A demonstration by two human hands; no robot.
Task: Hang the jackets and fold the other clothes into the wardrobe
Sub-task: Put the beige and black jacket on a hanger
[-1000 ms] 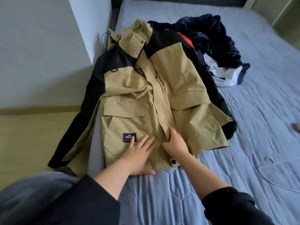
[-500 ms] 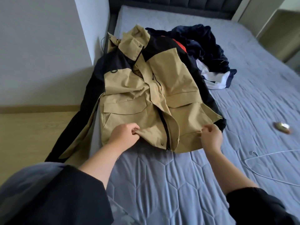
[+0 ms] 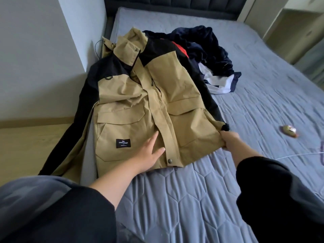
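Observation:
A tan and black hooded jacket (image 3: pixel 140 106) lies front side up on the blue quilted bed (image 3: pixel 192 199), its left sleeve hanging off the bed's left edge. My left hand (image 3: pixel 149 153) lies flat with fingers apart on the jacket's lower front, beside the zipper flap. My right hand (image 3: pixel 229 139) pinches the jacket's lower right hem corner. Behind the jacket sits a heap of dark navy, red and white clothes (image 3: pixel 206 55).
A white wire hanger (image 3: pixel 298 156) lies at the bed's right edge of view. A small brown object (image 3: pixel 289 131) rests on the bed to the right. A grey wall (image 3: pixel 35 58) and wood floor (image 3: pixel 26 142) are on the left; a pale cabinet (image 3: pixel 294 32) stands far right.
Both hands had gripped and lifted the hem; now the jacket front is spread flat again, my left hand has opened onto it and my right hand has pulled the hem corner out to the right.

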